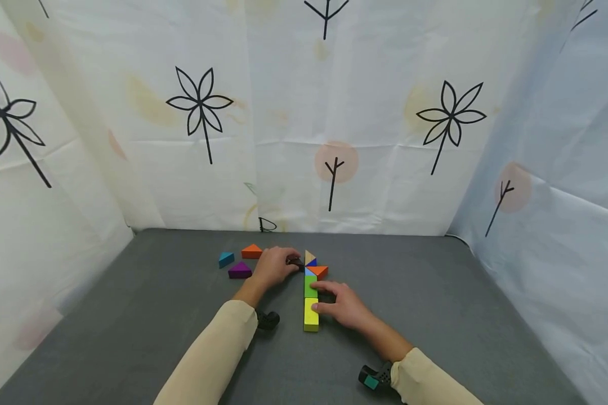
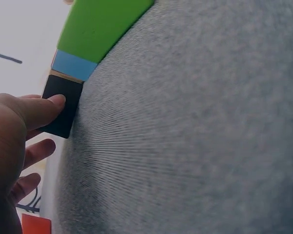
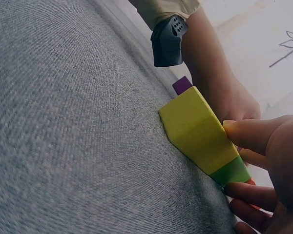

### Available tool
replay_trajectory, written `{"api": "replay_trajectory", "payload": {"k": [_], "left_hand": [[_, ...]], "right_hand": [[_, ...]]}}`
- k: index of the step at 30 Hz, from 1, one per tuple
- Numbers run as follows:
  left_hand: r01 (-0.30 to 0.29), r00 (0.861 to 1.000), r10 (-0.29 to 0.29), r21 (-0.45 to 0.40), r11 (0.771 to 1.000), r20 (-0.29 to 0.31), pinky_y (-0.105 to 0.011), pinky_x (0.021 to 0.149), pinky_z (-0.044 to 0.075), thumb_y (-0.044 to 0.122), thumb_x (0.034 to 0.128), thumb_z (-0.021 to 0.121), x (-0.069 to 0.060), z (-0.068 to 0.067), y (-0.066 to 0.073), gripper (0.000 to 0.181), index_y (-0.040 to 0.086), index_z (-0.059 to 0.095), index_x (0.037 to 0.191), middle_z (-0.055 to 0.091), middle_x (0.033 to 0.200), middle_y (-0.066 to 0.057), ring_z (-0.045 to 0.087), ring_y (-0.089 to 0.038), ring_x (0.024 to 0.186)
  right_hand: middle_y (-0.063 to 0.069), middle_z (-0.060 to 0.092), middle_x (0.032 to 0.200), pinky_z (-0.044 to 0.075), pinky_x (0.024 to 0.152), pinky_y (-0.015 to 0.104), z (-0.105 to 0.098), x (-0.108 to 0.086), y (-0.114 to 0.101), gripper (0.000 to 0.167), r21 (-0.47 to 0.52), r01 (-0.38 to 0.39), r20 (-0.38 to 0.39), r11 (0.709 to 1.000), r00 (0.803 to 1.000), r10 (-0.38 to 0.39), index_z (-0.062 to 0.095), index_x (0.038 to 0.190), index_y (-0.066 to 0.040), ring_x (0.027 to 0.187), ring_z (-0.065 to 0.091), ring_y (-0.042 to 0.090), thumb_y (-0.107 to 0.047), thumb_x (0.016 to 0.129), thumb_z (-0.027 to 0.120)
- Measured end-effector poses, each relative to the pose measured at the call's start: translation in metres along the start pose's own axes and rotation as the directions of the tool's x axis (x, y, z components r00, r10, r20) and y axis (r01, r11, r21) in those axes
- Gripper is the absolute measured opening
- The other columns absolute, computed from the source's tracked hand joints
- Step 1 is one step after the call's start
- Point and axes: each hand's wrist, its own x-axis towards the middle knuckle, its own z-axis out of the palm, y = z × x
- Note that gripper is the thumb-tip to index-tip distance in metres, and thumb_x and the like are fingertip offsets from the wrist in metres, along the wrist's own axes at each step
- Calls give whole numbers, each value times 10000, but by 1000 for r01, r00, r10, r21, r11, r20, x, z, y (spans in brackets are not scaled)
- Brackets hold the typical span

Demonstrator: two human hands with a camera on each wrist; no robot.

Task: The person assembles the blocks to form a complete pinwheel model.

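Note:
A column of coloured blocks runs away from me on the grey table. Nearest is a yellow block point(image 1: 311, 322), then a green block point(image 1: 309, 292), a light blue triangle point(image 1: 308, 272) with an orange triangle point(image 1: 320, 271) at its right, and a dark blue triangle point(image 1: 312, 262) beside a beige triangle point(image 1: 308, 256). My left hand point(image 1: 273, 267) pinches a black block point(image 2: 63, 112) against the column's left side, by the light blue piece. From the right, my right hand point(image 1: 347, 305) touches the column, thumb on the yellow block and a finger on the green one, without wrapping them.
Left of my left hand lie a teal block point(image 1: 226, 259), another orange triangle point(image 1: 251, 252) and a purple block point(image 1: 240, 271). A patterned white cloth point(image 1: 284, 112) hangs behind and at both sides of the grey table point(image 1: 147, 315).

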Motion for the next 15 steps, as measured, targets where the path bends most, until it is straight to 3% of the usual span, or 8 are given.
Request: {"api": "replay_trajectory", "payload": {"k": [5, 10, 15], "left_hand": [[41, 999, -44, -103, 994, -23, -439, 916, 444, 192, 879, 744, -3, 2, -1, 234, 185, 717, 1111, 685, 1025, 19, 605, -210, 973], [92, 995, -100, -231, 969, -25, -406, 819, 496, 111, 865, 749, -5, 2, -3, 203, 148, 720, 1062, 650, 1002, 6, 587, -204, 918], [101, 993, -114, -277, 956, -32, -386, 789, 507, 70, 867, 737, -5, 5, -5, 194, 128, 717, 1051, 652, 1003, -12, 595, -195, 886]], "right_hand": [[72, 610, 1300, 359, 993, 572, 1, 0, 0, 451, 12, -2, 2, 1000, 1000, 2, 630, 1300, -147, 1226, 498, 314, -300, 887, 725], [71, 614, 1295, 357, 997, 574, 0, 0, -1, 449, 20, -7, 4, 1000, 1000, 7, 633, 1297, -147, 1226, 504, 308, -296, 885, 728], [67, 620, 1287, 360, 997, 571, 1, 0, -1, 448, 19, -15, 2, 1000, 1000, 15, 636, 1293, -148, 1224, 509, 304, -295, 881, 733]]}}
